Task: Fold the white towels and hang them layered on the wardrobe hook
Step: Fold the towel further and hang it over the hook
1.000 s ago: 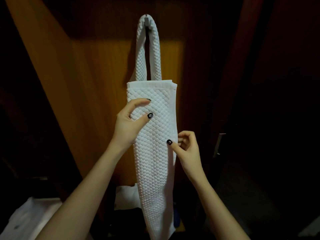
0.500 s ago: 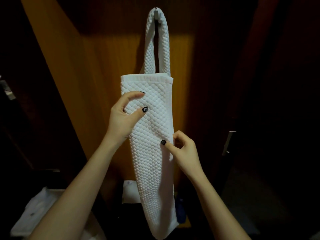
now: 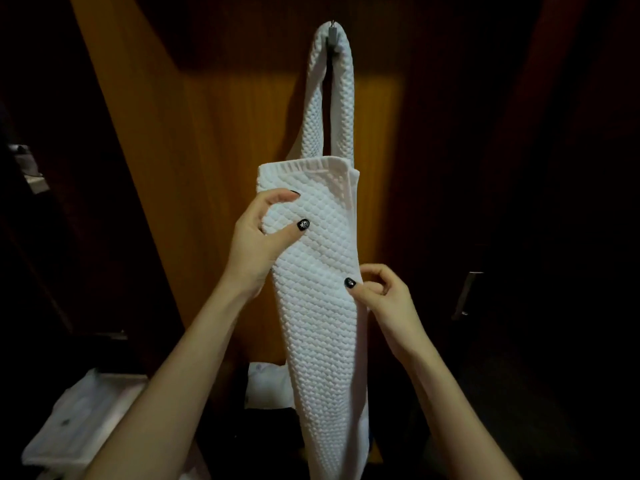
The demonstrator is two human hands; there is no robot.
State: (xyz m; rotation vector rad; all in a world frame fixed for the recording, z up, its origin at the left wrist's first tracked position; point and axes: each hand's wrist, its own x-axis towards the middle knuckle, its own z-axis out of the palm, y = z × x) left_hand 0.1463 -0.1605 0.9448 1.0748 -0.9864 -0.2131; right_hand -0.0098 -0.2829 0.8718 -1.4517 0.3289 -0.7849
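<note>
As the towel hangs from the hook, left hand grips and right hand pinches it.

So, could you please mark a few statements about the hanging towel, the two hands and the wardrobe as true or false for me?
1. The white waffle-textured towel hangs by a narrow loop over the small metal hook. True.
2. The left hand hangs free and touches nothing. False: it grips the towel's left edge, with the thumb on the front.
3. The right hand pinches the towel's right edge. True.
4. The wooden wardrobe panel behind the towel is painted blue. False: it is orange-brown wood.
5. Both hands are held above the hook. False: both are well below it.
</note>
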